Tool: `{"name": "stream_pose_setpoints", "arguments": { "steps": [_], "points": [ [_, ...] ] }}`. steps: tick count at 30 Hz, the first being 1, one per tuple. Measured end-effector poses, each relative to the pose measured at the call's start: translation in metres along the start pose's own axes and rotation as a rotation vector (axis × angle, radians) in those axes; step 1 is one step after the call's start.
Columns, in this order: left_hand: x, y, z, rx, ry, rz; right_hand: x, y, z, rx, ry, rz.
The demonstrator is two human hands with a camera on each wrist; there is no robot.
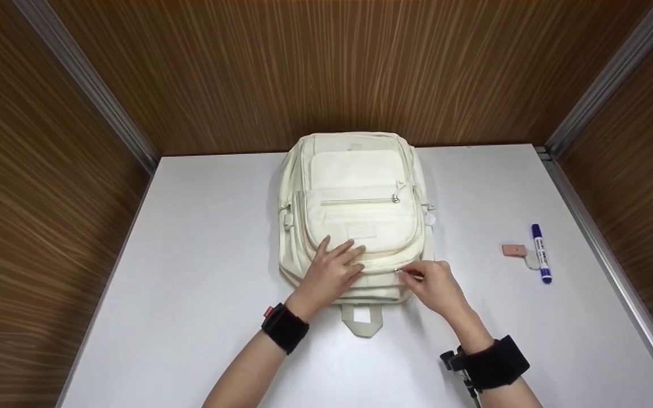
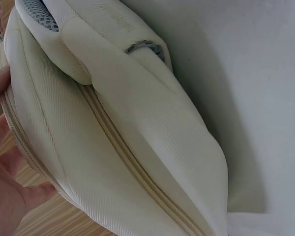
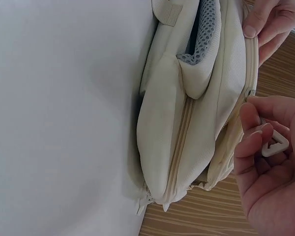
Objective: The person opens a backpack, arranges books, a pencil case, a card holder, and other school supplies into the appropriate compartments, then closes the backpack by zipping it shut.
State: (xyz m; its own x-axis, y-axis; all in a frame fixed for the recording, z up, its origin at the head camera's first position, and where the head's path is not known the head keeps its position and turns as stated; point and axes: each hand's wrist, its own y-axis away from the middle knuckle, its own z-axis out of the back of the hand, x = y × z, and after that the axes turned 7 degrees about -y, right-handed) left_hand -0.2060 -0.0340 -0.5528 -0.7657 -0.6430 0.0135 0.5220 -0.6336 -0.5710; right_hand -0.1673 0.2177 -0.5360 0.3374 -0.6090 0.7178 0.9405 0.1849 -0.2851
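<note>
A cream backpack [image 1: 360,221] lies on a white table with its top handle [image 1: 363,328] towards me. My left hand [image 1: 332,275] rests on the lower part of its front, fingers spread and fairly straight. In the right wrist view, that hand's thumb [image 3: 253,24] presses the bag's edge beside a zipper. My right hand [image 1: 434,286] pinches the zipper pull [image 1: 398,271] near the right corner. The pull's white triangular end [image 3: 275,143] shows inside the curled fingers, and the metal slider [image 3: 250,92] sits just beyond the fingertips. Behind the slider, part of the zippered opening gapes.
To the right on the table [image 1: 202,226] lie a blue-and-white marker [image 1: 541,253] and a small pink block [image 1: 513,250] with a pale loop. Wood-grain panels [image 1: 332,68] stand behind and on both sides. Another zipper [image 2: 137,169] runs along the bag's side.
</note>
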Motion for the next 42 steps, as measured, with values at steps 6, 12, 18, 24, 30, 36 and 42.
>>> {"name": "stream_pose_setpoints", "arguments": {
  "steps": [6, 12, 18, 24, 30, 36, 42],
  "points": [
    [0.001, 0.0, 0.003, 0.022, 0.085, 0.037, -0.011, 0.002, 0.007, -0.077, 0.064, 0.003],
    [0.002, -0.001, 0.005, 0.053, 0.132, 0.068, -0.025, -0.003, 0.016, -0.117, 0.105, 0.005],
    [0.001, -0.001, 0.007, 0.065, 0.145, 0.068, -0.04, -0.014, 0.026, -0.157, 0.159, -0.01],
    [0.001, 0.0, 0.008, 0.079, 0.166, 0.071, -0.049, -0.033, 0.034, -0.171, 0.207, -0.024],
    [0.001, -0.002, 0.009, 0.1, 0.189, 0.069, -0.053, -0.047, 0.037, -0.172, 0.233, -0.068],
    [0.002, -0.002, 0.008, 0.095, 0.231, 0.076, -0.053, -0.053, 0.036, -0.174, 0.253, -0.092],
    [0.003, -0.002, 0.009, 0.103, 0.238, 0.067, -0.053, -0.06, 0.037, -0.205, 0.296, -0.036]
  ]
}}
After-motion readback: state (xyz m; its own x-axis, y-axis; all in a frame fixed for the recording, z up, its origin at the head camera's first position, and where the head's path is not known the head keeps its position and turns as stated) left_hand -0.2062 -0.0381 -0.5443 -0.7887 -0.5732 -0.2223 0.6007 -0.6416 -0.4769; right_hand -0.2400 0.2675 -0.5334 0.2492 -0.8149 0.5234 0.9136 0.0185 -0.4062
